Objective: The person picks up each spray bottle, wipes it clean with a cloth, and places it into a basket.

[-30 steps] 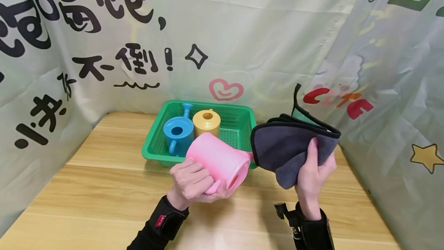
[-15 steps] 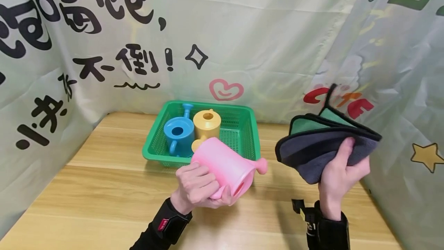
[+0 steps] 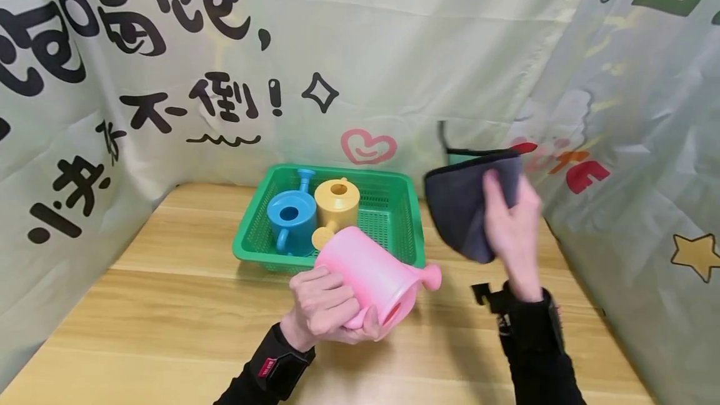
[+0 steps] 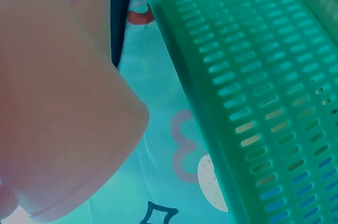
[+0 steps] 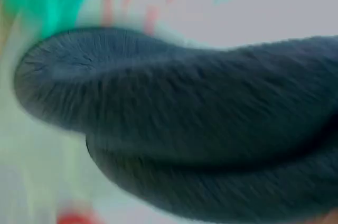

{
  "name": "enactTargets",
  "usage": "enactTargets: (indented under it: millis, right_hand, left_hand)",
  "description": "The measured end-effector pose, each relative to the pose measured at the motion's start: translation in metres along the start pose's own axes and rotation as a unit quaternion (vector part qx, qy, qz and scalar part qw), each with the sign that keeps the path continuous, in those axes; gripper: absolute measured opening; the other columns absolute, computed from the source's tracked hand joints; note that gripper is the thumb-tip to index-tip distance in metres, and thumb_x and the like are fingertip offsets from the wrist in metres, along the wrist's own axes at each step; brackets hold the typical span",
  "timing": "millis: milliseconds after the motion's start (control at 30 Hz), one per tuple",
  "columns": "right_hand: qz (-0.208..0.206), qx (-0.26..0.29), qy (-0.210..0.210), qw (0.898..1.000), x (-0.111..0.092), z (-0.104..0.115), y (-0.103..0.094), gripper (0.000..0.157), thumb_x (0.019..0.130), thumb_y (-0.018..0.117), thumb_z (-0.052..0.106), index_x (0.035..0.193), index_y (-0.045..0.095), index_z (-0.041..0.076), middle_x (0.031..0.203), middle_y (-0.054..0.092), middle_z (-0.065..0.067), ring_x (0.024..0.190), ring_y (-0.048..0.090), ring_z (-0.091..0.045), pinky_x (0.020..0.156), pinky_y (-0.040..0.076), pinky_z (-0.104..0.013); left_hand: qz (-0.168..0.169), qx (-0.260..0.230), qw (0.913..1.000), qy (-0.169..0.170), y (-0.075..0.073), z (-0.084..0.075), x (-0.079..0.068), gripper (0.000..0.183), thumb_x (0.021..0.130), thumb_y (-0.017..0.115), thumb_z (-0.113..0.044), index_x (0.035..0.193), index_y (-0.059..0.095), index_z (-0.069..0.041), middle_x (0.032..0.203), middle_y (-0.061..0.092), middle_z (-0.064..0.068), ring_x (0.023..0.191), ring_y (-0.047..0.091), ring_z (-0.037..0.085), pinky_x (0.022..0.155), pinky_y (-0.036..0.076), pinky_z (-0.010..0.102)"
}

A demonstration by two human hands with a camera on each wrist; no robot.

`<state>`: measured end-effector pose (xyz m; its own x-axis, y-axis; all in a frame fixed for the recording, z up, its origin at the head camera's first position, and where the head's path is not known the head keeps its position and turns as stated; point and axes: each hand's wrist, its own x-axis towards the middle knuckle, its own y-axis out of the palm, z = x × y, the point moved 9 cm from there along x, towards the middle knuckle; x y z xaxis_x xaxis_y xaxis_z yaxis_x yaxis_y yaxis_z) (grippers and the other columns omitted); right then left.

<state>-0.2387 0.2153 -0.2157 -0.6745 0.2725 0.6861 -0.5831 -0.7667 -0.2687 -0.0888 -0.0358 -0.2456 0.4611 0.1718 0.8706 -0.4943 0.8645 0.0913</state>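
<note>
My left hand (image 3: 323,305) grips a pink watering can (image 3: 365,264) near its handle. The can is tipped on its side, spout to the right, in front of the basket's near edge. Its pink body (image 4: 68,102) fills the left of the left wrist view. In my right hand (image 3: 514,224) is a folded dark grey cloth (image 3: 464,208) with black edging and a glimpse of green inside, lifted above the table, apart from the can. The thumb lies over the cloth; the other fingers are mostly hidden. Thick grey folds of cloth (image 5: 185,102) cover much of the right wrist view.
A green perforated basket (image 3: 417,224) stands at the back of the wooden table (image 3: 169,311). Inside it, a blue watering can (image 3: 298,233) and a yellow watering can (image 3: 340,210) stand side by side at the left. Printed fabric walls (image 3: 450,55) enclose the table's back and sides.
My right hand first carried the cloth rightward, away from the pink watering can, then swung it back left and farther up. The pink watering can shifted slightly right and down in my left hand.
</note>
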Motion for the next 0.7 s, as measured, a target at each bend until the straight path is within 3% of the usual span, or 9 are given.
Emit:
enactTargets:
  millis: [67, 100, 133, 200, 300, 367, 467, 600, 700]
  right_hand:
    - [0.097, 0.035, 0.003, 0.995, -0.017, 0.011, 0.03, 0.026, 0.096, 0.055, 0.018, 0.099, 0.061, -0.007, 0.089, 0.059, -0.014, 0.082, 0.053, -0.02, 0.076, 0.043, -0.034]
    - [0.16, 0.05, 0.004, 0.986, -0.029, 0.016, 0.048, 0.025, 0.097, 0.054, 0.019, 0.1, 0.061, -0.006, 0.091, 0.06, -0.014, 0.084, 0.054, -0.02, 0.078, 0.044, -0.037]
    - [0.227, 0.065, 0.004, 0.972, -0.042, 0.021, 0.065, 0.025, 0.098, 0.053, 0.02, 0.105, 0.061, -0.003, 0.094, 0.061, -0.014, 0.086, 0.056, -0.021, 0.078, 0.046, -0.04]
    - [0.345, 0.091, 0.0, 0.934, -0.068, 0.031, 0.092, 0.026, 0.099, 0.051, 0.022, 0.116, 0.06, 0.004, 0.103, 0.062, -0.012, 0.091, 0.057, -0.021, 0.08, 0.048, -0.044]
    - [0.445, 0.13, 0.008, 0.886, -0.093, 0.038, 0.112, 0.025, 0.101, 0.048, 0.022, 0.121, 0.058, 0.012, 0.102, 0.061, -0.007, 0.084, 0.06, -0.018, 0.076, 0.05, -0.042]
    - [0.466, 0.154, 0.02, 0.871, -0.097, 0.04, 0.116, 0.024, 0.101, 0.048, 0.021, 0.122, 0.058, 0.015, 0.099, 0.06, -0.006, 0.078, 0.061, -0.017, 0.073, 0.051, -0.039]
    - [0.475, 0.18, 0.025, 0.861, -0.099, 0.045, 0.116, 0.024, 0.1, 0.049, 0.02, 0.122, 0.059, 0.015, 0.091, 0.059, -0.006, 0.068, 0.062, -0.016, 0.065, 0.051, -0.035]
    - [0.473, 0.183, -0.023, 0.861, -0.101, 0.058, 0.112, 0.029, 0.099, 0.052, 0.016, 0.127, 0.058, 0.016, 0.093, 0.063, -0.002, 0.07, 0.063, -0.014, 0.062, 0.053, -0.033]
    - [0.461, 0.172, -0.07, 0.868, -0.1, 0.068, 0.108, 0.034, 0.097, 0.054, 0.013, 0.131, 0.057, 0.016, 0.11, 0.065, 0.001, 0.089, 0.062, -0.013, 0.074, 0.053, -0.036]
  left_hand:
    - [-0.004, 0.002, 1.0, 0.009, 0.0, -0.001, 0.0, 0.04, 0.072, 0.053, -0.017, 0.046, 0.023, -0.022, 0.042, 0.02, -0.013, 0.037, 0.014, 0.001, 0.042, 0.008, 0.014]
    - [-0.005, 0.002, 0.9999, 0.011, 0.0, -0.001, 0.0, 0.039, 0.071, 0.053, -0.017, 0.046, 0.023, -0.022, 0.042, 0.02, -0.013, 0.037, 0.014, 0.001, 0.042, 0.008, 0.014]
    - [-0.007, 0.005, 0.9999, 0.015, 0.0, -0.002, 0.0, 0.039, 0.071, 0.052, -0.017, 0.046, 0.022, -0.021, 0.043, 0.02, -0.012, 0.037, 0.014, 0.001, 0.042, 0.008, 0.014]
    - [-0.012, 0.009, 0.9997, 0.019, -0.001, -0.003, -0.001, 0.038, 0.071, 0.052, -0.016, 0.046, 0.022, -0.021, 0.043, 0.019, -0.012, 0.037, 0.014, 0.002, 0.042, 0.007, 0.014]
    - [-0.023, 0.02, 0.9993, 0.021, -0.004, -0.004, -0.002, 0.037, 0.07, 0.05, -0.015, 0.046, 0.022, -0.021, 0.043, 0.019, -0.011, 0.037, 0.012, 0.002, 0.042, 0.006, 0.014]
    - [-0.028, 0.026, 0.9992, 0.016, -0.006, -0.004, -0.003, 0.037, 0.07, 0.049, -0.014, 0.045, 0.023, -0.02, 0.044, 0.019, -0.01, 0.038, 0.012, 0.002, 0.042, 0.006, 0.015]
    - [-0.028, 0.037, 0.9989, 0.008, -0.008, -0.003, -0.003, 0.035, 0.07, 0.049, -0.013, 0.046, 0.024, -0.018, 0.045, 0.02, -0.009, 0.039, 0.012, 0.003, 0.042, 0.007, 0.016]
    - [-0.033, 0.048, 0.9983, 0.004, -0.011, -0.001, 0.001, 0.034, 0.07, 0.048, -0.012, 0.046, 0.025, -0.018, 0.045, 0.021, -0.009, 0.039, 0.013, 0.004, 0.041, 0.009, 0.016]
    - [-0.047, 0.049, 0.9977, 0.003, -0.012, 0.001, 0.005, 0.035, 0.071, 0.048, -0.012, 0.046, 0.024, -0.018, 0.044, 0.021, -0.009, 0.039, 0.013, 0.004, 0.042, 0.009, 0.016]
